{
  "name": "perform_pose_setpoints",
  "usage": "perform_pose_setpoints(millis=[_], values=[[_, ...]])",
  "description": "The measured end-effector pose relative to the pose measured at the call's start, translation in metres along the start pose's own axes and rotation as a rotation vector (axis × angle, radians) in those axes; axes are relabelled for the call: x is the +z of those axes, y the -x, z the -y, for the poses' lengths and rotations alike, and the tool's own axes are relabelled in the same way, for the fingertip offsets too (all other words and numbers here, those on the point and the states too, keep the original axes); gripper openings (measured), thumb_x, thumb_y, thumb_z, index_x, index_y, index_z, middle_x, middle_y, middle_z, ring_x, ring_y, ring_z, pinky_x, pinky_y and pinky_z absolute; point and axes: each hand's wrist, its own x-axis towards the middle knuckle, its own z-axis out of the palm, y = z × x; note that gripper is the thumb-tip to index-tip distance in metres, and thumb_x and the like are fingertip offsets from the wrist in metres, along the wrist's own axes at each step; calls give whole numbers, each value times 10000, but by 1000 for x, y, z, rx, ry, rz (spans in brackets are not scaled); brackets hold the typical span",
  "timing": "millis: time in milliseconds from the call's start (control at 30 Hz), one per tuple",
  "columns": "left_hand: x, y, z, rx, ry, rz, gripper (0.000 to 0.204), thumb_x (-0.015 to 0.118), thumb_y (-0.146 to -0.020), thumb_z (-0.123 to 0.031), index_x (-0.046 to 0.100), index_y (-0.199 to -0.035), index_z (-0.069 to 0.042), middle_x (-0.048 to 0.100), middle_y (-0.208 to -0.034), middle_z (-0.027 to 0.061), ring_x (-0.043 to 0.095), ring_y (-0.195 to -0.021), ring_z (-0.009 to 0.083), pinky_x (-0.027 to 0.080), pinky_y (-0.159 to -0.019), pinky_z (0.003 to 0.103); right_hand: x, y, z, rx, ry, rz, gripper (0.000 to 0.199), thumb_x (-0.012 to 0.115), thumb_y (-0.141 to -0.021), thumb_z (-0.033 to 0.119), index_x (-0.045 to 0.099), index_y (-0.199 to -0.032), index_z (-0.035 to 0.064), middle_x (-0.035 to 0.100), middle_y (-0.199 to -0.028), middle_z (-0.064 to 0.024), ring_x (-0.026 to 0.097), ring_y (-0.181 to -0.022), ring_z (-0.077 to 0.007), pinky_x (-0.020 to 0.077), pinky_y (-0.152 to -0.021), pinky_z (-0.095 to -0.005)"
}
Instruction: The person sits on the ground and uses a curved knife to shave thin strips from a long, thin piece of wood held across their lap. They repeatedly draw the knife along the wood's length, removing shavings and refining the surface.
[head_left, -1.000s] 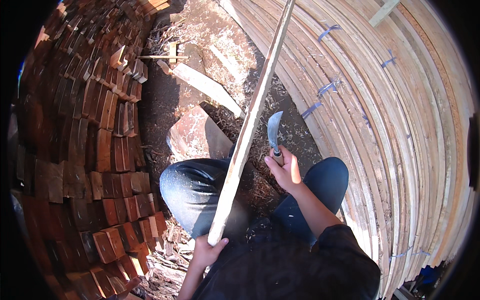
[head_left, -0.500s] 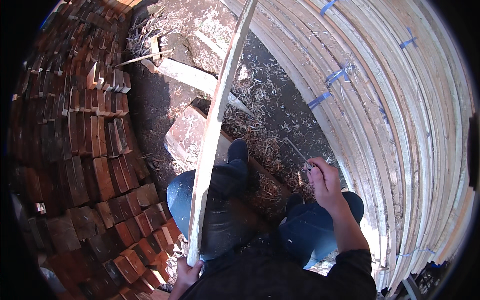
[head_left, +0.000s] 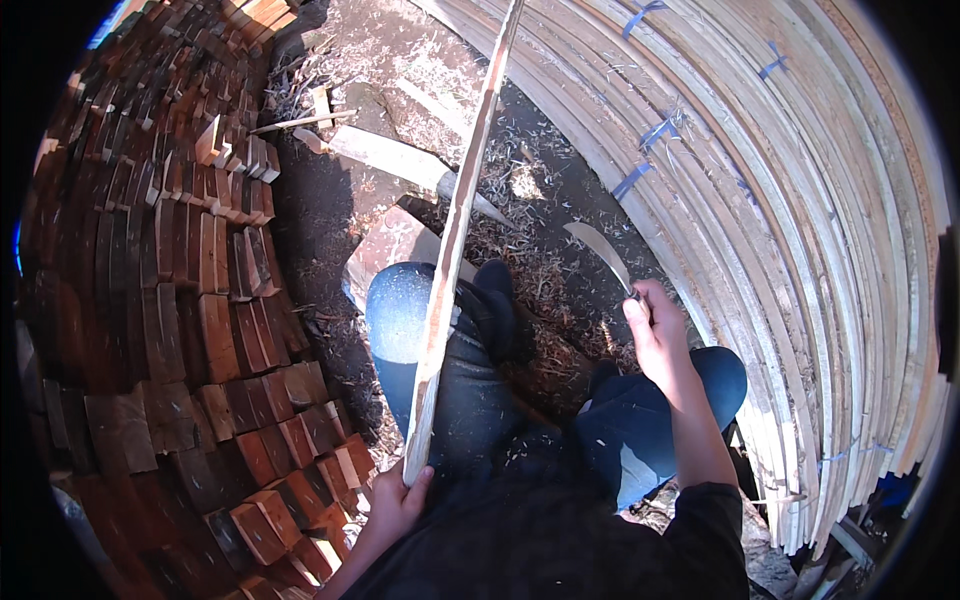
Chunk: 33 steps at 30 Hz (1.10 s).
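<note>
Left hand (head_left: 398, 497) grips the lower end of a long slat (head_left: 455, 240) running toward 12 o'clock. Right hand (head_left: 655, 335) is closed around a knife (head_left: 600, 255) pointing to 11 o'clock.

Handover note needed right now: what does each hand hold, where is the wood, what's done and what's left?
Left hand grips the near end of a long wooden slat, which runs away over the left knee.
Right hand holds a curved knife, blade up, clear of the slat.
Shavings cover the ground; stacked blocks left, bundled slats right.
Done: some shaving, judging by the litter. Left: the held slat, probably.
</note>
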Motion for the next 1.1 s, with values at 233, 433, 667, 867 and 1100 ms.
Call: perform_pose_setpoints(millis=[233,433,667,867,1100], values=[[-20,42,8,159,-361,-129,346,561,-905,-280,580,-1024,45,610,-614,222,630,-578,390,497,-564,467,63,29,53,-89,-146,176,253,607,-917,237,542,-961,-3,518,-649,-96,493,-580,-153,419,-558,-314],[-33,68,14,192,-506,-92,362,539,-908,-293,515,-1019,52,590,-559,214,622,-535,387,495,-563,511,84,54,68,-91,-48,221,265,655,-886,236,572,-955,-7,529,-593,-101,526,-537,-167,416,-526,-326],[-30,68,-22,65,-269,104,471,564,-913,-319,428,-1177,46,631,-795,267,650,-760,386,496,-686,448,67,30,60,-213,-14,251,195,653,-876,161,575,-915,-13,529,-603,-117,491,-534,-171,418,-535,-319],[-43,34,-26,44,477,311,592,477,-941,-518,499,-1165,29,596,-769,72,603,-773,144,470,-713,297,74,19,40,-122,-214,303,188,624,-903,170,578,-930,-10,370,-555,46,317,-535,-29,248,-463,-247],[-60,-21,-3,102,554,636,615,273,-1012,-493,640,-1137,-15,668,-808,63,623,-791,128,494,-722,279,67,31,0,49,-357,356,146,584,-919,139,569,-927,-6,394,-585,59,331,-541,-25,257,-471,-232]])
